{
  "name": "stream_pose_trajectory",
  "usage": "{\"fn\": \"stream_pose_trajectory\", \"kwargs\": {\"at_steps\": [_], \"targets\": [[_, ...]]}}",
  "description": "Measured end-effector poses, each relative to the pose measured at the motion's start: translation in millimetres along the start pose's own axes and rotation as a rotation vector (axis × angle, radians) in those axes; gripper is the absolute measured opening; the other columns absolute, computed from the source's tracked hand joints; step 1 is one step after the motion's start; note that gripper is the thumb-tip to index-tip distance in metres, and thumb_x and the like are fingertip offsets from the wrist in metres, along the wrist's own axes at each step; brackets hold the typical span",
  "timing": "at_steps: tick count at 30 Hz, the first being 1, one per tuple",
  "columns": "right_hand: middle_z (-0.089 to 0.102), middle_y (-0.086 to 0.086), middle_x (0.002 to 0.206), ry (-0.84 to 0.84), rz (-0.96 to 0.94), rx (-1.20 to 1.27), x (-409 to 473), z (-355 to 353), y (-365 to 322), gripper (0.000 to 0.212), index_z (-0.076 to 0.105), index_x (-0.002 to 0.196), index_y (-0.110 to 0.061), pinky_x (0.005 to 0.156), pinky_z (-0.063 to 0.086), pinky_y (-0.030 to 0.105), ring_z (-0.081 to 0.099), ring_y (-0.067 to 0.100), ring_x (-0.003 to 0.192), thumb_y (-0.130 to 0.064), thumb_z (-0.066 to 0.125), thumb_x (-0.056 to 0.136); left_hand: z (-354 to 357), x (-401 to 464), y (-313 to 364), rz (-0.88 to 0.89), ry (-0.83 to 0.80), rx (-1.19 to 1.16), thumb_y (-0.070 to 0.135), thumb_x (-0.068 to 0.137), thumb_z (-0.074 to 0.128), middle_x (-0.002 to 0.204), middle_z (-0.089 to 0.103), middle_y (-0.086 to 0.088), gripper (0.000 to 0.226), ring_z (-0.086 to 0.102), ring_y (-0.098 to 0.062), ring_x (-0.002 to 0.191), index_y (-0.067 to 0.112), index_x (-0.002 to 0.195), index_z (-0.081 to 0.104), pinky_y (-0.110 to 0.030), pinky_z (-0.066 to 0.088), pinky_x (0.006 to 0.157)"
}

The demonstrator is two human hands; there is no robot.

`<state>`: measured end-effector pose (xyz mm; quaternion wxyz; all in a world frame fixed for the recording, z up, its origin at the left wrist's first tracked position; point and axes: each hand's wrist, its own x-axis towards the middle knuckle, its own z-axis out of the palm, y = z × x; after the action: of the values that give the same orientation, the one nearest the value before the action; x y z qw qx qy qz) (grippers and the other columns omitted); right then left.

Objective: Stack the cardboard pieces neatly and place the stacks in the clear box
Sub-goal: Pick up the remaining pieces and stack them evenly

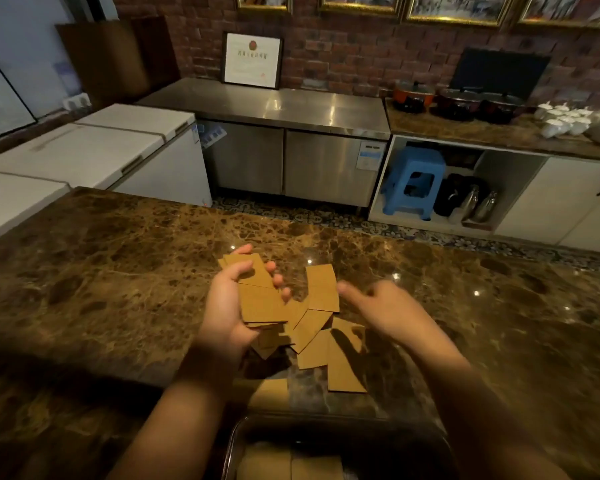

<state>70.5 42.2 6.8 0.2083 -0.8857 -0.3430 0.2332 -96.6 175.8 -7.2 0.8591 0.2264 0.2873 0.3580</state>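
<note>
Our left hand (pixel 227 303) holds a loose fan of cards (pixel 257 292), palm up, thumb curled over the top card and fingertips showing past the far edge; the cards are askew, not yet squared. Our right hand (pixel 381 306) hovers blurred just right of them, holding nothing that we can see, fingers loosely spread as far as the blur lets us tell. The two hands are apart, with a scatter (pixel 326 334) of cards lying overlapped on the counter (pixel 118 271) between and below them. One more card (pixel 269 393) lies nearer us, by the box (pixel 236 441), which sits at the bottom edge and already has some cards inside (pixel 291 462). We judge the task partway: some cards are boxed, one handful is being gathered, and the scatter is left to collect, square and put in
</note>
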Motion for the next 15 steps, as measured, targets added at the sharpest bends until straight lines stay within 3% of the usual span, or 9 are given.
{"fn": "stream_pose_trajectory", "kwargs": {"at_steps": [2,5,8,11,15], "targets": [[0.069,0.001,0.089,-0.185,0.120,-0.255,8.6,11.3,12.5,0.069,0.066,0.088,-0.016,0.079,0.055,0.035,0.066,0.020,0.084,-0.082,0.048,0.079,-10.2,1.7,8.1,0.002,0.027,0.001,0.013,0.096,0.044,0.091,0.062,-0.016,0.027,0.062,-0.025,0.061,0.024,0.118,0.056,-0.037,0.053,0.055],[0.068,0.009,0.122,-0.298,0.208,-0.382,11.4,35.9,18.8,0.091,0.067,0.116,-0.011,0.089,0.053,0.037,0.065,0.028,0.108,-0.087,0.053,0.069,-16.8,3.8,11.8,0.006,0.054,0.015,0.017,0.098,0.044,0.096,0.063,-0.017,0.028,0.062,-0.026,0.065,0.024,0.122,0.055,-0.037,0.053,0.057],[0.066,0.007,0.124,-0.258,0.182,-0.440,12.5,49.9,17.9,0.087,0.063,0.121,-0.010,0.084,0.051,0.035,0.063,0.027,0.112,-0.079,0.066,0.068,-17.6,5.2,8.2,-0.002,0.075,0.024,0.019,0.098,0.046,0.099,0.064,-0.018,0.028,0.063,-0.026,0.066,0.024,0.124,0.056,-0.037,0.054,0.057],[0.058,0.010,0.133,-0.238,0.207,-0.297,13.6,54.7,19.3,0.092,0.042,0.135,-0.009,0.093,0.049,0.038,0.057,0.030,0.123,-0.058,0.082,0.068,-17.6,6.2,3.9,-0.007,0.091,0.023,0.018,0.098,0.046,0.101,0.064,-0.019,0.029,0.063,-0.027,0.068,0.024,0.125,0.055,-0.037,0.054,0.058],[0.059,0.011,0.126,-0.276,0.166,-0.156,19.4,44.3,27.6,0.075,0.038,0.132,-0.010,0.085,0.050,0.035,0.059,0.025,0.108,-0.029,0.082,0.075,-21.7,7.7,2.9,0.000,0.125,0.027,0.018,0.098,0.047,0.102,0.064,-0.019,0.030,0.063,-0.027,0.070,0.025,0.126,0.055,-0.038,0.054,0.060]]}}
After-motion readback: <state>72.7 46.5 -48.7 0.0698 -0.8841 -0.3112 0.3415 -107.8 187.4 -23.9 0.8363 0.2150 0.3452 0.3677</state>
